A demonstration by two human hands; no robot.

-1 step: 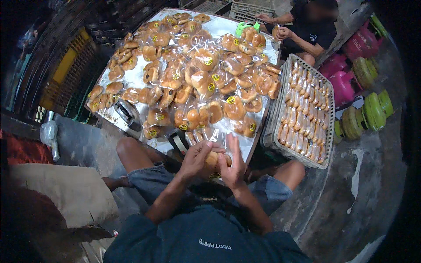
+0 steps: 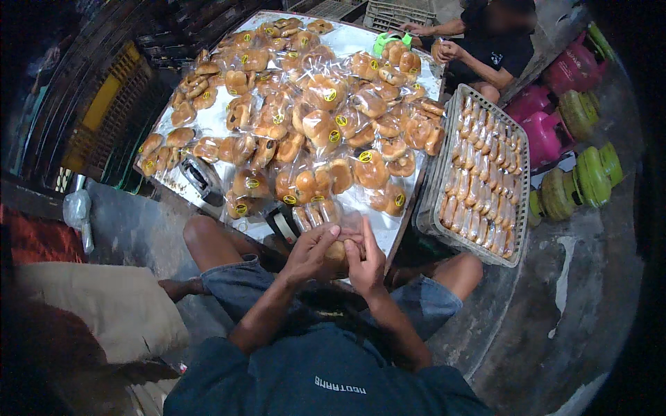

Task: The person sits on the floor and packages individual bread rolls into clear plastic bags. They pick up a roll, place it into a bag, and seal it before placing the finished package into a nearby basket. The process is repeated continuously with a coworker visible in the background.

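Both hands, left and right, have a closed grip on one clear bag of buns at the near edge of the surface. Bagged buns with round yellow stickers cover it; a grey crate of rolls sits just right.

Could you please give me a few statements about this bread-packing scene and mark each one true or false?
1. Both hands, left hand and right hand, hold one bun. True.
2. The crate of long rolls lies to the person's left. False: it lies to the right.
3. The bagged buns carry yellow stickers. True.
4. The table holds only loose, unwrapped buns. False: they are in clear bags.
5. Another person sits at the table's far end. True.
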